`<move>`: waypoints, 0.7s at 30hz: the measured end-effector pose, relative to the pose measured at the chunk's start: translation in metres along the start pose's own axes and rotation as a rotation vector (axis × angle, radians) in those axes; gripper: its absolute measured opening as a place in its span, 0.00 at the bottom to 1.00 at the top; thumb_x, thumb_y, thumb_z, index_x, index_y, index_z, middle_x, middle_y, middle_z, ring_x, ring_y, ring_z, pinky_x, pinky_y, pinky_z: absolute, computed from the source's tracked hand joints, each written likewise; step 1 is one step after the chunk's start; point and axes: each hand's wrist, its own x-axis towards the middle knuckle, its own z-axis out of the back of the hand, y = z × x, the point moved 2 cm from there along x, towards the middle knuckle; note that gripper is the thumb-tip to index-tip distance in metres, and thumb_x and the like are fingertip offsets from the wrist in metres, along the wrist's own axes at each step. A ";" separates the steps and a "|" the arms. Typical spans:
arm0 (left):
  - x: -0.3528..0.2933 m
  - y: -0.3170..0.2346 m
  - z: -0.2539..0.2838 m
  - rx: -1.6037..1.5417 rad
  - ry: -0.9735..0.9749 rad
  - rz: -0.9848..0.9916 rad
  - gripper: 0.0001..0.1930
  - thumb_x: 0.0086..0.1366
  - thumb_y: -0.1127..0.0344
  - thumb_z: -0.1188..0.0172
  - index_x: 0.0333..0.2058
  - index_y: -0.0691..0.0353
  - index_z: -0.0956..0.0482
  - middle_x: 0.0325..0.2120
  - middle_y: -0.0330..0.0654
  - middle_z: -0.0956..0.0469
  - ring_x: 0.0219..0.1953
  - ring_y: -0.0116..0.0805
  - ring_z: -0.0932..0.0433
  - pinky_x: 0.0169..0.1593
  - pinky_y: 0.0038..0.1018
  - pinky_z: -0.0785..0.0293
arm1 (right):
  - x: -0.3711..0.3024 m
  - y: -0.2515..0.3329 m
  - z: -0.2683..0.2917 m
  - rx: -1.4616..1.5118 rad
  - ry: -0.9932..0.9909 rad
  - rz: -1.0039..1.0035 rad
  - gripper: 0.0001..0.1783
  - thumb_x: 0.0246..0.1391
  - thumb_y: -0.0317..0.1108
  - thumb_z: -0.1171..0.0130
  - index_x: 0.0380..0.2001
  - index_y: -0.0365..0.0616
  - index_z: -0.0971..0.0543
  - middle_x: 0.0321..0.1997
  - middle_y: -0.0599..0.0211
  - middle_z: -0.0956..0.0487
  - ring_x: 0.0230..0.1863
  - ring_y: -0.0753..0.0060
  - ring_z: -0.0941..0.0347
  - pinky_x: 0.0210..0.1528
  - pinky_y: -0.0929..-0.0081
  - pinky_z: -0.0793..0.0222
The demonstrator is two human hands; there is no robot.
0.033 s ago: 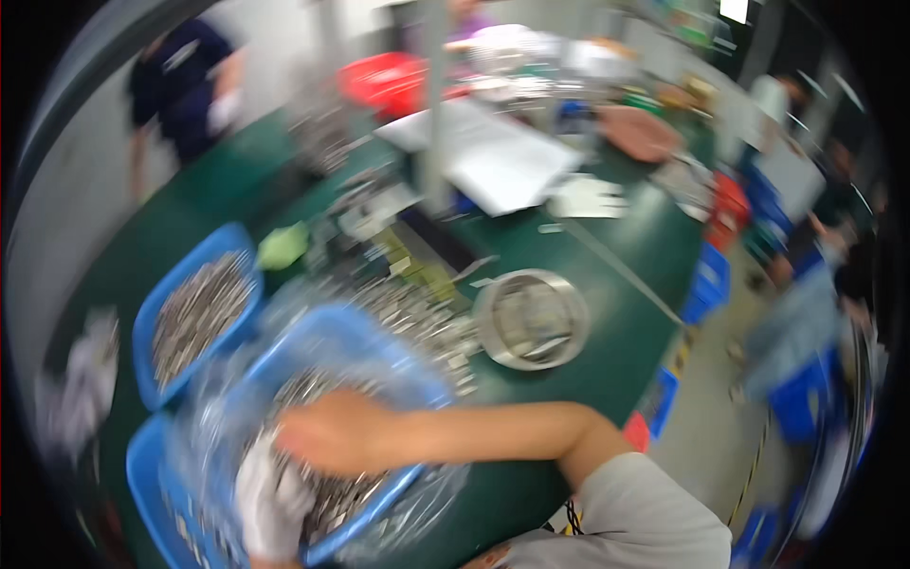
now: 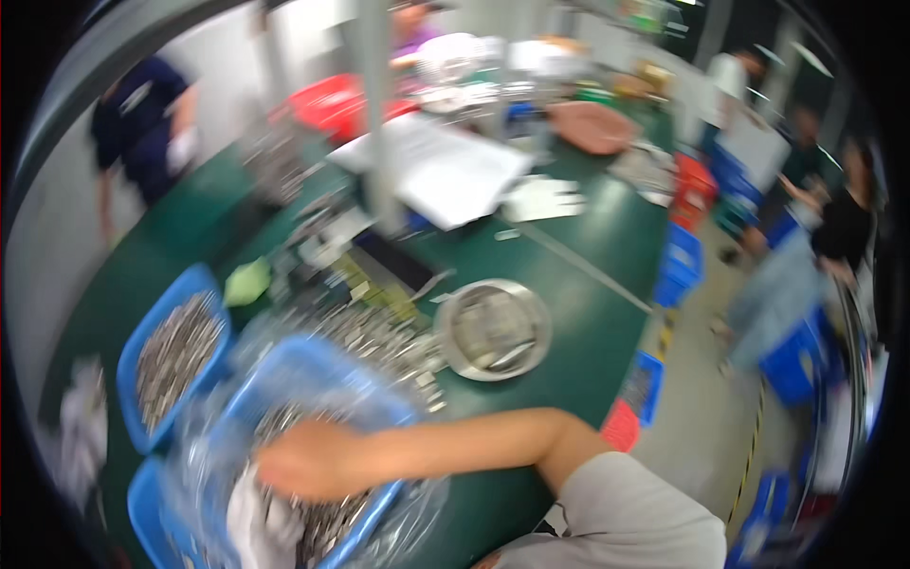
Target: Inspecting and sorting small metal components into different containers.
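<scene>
My right hand [image 2: 313, 460], bare, reaches in over a blue basin [image 2: 379, 384] lined with a clear plastic bag [image 2: 422, 498]. It is against or just over the fingers of my left hand [image 2: 261, 526], which wears a white glove. Beneath both hands lie many thin silvery metal pieces [image 2: 327, 531] in the basin. Motion blur smears the fingers of both hands, so whether either holds a piece does not show.
Beside it stand a blue basin of metal pieces [image 2: 175, 360] and another blue basin [image 2: 144, 493]. Small parts [image 2: 379, 341] lie spread on the green table [image 2: 588, 322], near a round metal tin [image 2: 545, 332]. A post [image 2: 374, 142] rises behind. Other people stand around the room.
The whole view has swung, so the table and far things sit further left in the picture. My hands stay together over the lined basin.
</scene>
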 end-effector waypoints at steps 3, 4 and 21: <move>0.000 0.011 -0.020 0.232 -0.019 0.039 0.17 0.63 0.62 0.60 0.45 0.67 0.35 0.35 0.41 0.30 0.38 0.31 0.32 0.44 0.26 0.36 | -0.010 -0.002 0.002 -0.127 -0.043 0.071 0.15 0.48 0.39 0.55 0.17 0.38 0.32 0.14 0.52 0.31 0.20 0.46 0.33 0.22 0.56 0.39; 0.007 0.011 -0.030 0.262 0.043 0.060 0.17 0.63 0.62 0.60 0.45 0.67 0.35 0.35 0.41 0.30 0.38 0.31 0.32 0.44 0.26 0.36 | -0.017 -0.005 0.005 -0.128 -0.020 -0.034 0.16 0.46 0.40 0.56 0.16 0.38 0.29 0.18 0.50 0.28 0.24 0.45 0.31 0.27 0.54 0.37; 0.005 0.005 0.014 0.395 -0.156 -0.267 0.09 0.58 0.67 0.48 0.36 0.61 0.34 0.25 0.34 0.32 0.22 0.20 0.35 0.23 0.14 0.40 | -0.001 -0.025 -0.032 -0.189 -0.236 0.202 0.13 0.47 0.43 0.51 0.27 0.45 0.31 0.21 0.60 0.30 0.22 0.59 0.32 0.21 0.63 0.38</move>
